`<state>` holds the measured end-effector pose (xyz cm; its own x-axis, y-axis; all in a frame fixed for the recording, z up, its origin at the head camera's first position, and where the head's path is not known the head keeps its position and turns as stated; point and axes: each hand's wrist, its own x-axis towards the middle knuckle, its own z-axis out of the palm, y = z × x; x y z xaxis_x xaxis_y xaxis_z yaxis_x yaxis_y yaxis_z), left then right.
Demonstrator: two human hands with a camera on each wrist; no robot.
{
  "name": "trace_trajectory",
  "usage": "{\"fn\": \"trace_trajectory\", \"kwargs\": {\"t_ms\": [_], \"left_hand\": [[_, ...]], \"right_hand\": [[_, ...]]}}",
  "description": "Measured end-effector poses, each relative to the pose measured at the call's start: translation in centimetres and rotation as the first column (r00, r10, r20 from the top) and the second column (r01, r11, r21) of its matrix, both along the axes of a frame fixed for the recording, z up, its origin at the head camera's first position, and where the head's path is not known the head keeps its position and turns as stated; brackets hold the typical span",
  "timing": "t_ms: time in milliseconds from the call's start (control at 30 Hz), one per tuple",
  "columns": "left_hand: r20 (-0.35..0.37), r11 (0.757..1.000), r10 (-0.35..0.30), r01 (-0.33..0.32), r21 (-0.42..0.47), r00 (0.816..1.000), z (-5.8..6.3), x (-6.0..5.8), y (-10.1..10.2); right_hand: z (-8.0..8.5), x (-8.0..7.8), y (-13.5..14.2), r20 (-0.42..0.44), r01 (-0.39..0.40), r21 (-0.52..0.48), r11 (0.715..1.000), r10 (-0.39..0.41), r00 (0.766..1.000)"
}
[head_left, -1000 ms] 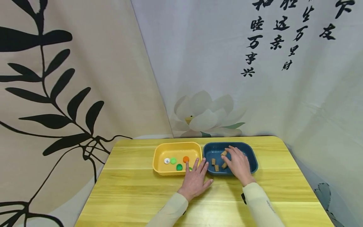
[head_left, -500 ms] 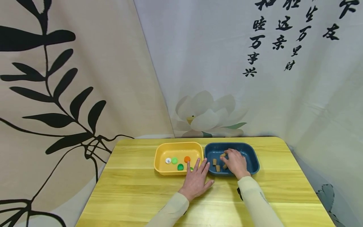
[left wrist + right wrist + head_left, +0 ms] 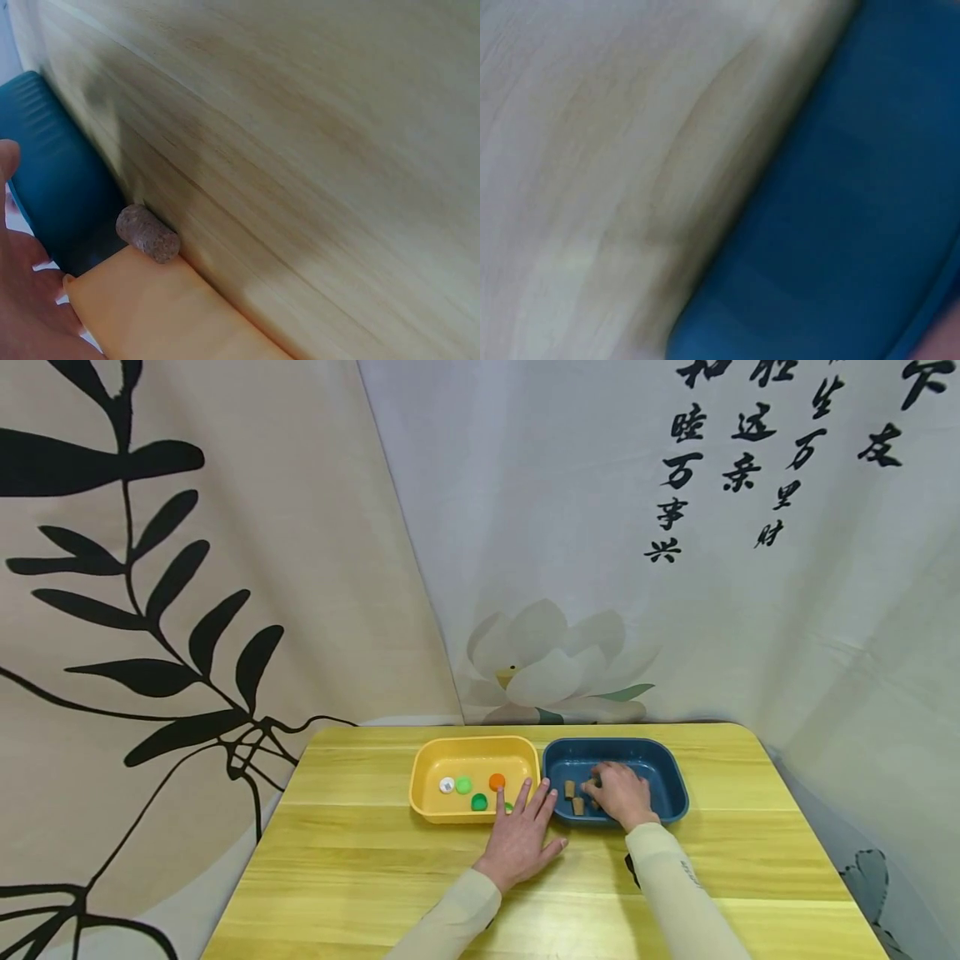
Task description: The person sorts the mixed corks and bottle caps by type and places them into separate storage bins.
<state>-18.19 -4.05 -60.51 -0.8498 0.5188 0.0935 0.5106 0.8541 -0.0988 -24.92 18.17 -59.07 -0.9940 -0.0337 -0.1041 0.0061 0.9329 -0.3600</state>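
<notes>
My left hand (image 3: 519, 843) lies with fingers spread over the front rims of the yellow tray (image 3: 420, 758) and the blue tray (image 3: 663, 768). In the left wrist view a cork (image 3: 148, 233) rests on the table against the trays' front walls; the left hand hides it in the head view. My right hand (image 3: 621, 793) reaches into the blue tray, thumb and index finger curled round a cork that they mostly cover. Two more corks, one (image 3: 569, 789) behind the other (image 3: 577, 807), lie left of its thumb.
Inside the yellow tray are several small round caps: white (image 3: 447, 785), light green (image 3: 463, 785), orange (image 3: 497, 782) and dark green (image 3: 479, 802). Another green one is partly under the left fingers. A printed cloth hangs behind the wooden table (image 3: 360, 860).
My right hand has lowered toward the front of the blue tray, and its thumb and index finger have closed in on a cork. The left hand stays in place.
</notes>
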Motion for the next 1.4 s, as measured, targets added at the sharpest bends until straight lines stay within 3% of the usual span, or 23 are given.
{"fn": "trace_trajectory", "kwargs": {"t_ms": [133, 267, 467, 600, 700, 833, 967, 1400], "left_hand": [[-0.003, 1.000, 0.001, -0.001, 0.001, 1.000, -0.1, 0.0, 0.0], [0.001, 1.000, 0.006, -0.006, -0.001, 1.000, -0.1, 0.1, -0.1], [-0.002, 1.000, 0.003, -0.003, 0.003, 1.000, -0.1, 0.1, -0.2], [0.001, 0.999, 0.001, -0.001, 0.041, 1.000, -0.4, 0.2, -0.6], [-0.040, 0.997, -0.011, 0.014, 0.080, 0.999, -0.6, 0.3, -1.0], [-0.110, 0.989, -0.051, 0.065, 0.130, 0.993, -0.7, 0.7, -1.6], [-0.128, 0.980, -0.099, 0.120, 0.162, 0.987, -0.5, 1.5, -2.3], [-0.210, 0.949, -0.242, 0.276, 0.155, 0.947, -0.1, 3.8, -4.6]], "right_hand": [[0.4, 0.4, 0.2, -0.033, -0.008, -0.002, 1.000, 0.008, 0.999], [1.6, 1.2, 0.5, -0.126, -0.025, 0.009, 1.000, 0.025, 0.992], [2.8, 3.1, 1.8, -0.288, -0.034, 0.007, 0.999, 0.034, 0.957], [3.1, 4.3, 3.3, -0.357, -0.015, -0.039, 0.999, 0.001, 0.934], [3.0, 4.9, 4.5, -0.385, 0.007, -0.067, 0.998, -0.032, 0.922], [2.5, 5.6, 6.2, -0.378, 0.046, -0.088, 0.995, -0.076, 0.923], [1.8, 6.2, 7.4, -0.349, 0.072, -0.101, 0.992, -0.103, 0.931], [0.0, 7.1, 9.1, -0.190, 0.129, -0.124, 0.984, -0.152, 0.970]]}}
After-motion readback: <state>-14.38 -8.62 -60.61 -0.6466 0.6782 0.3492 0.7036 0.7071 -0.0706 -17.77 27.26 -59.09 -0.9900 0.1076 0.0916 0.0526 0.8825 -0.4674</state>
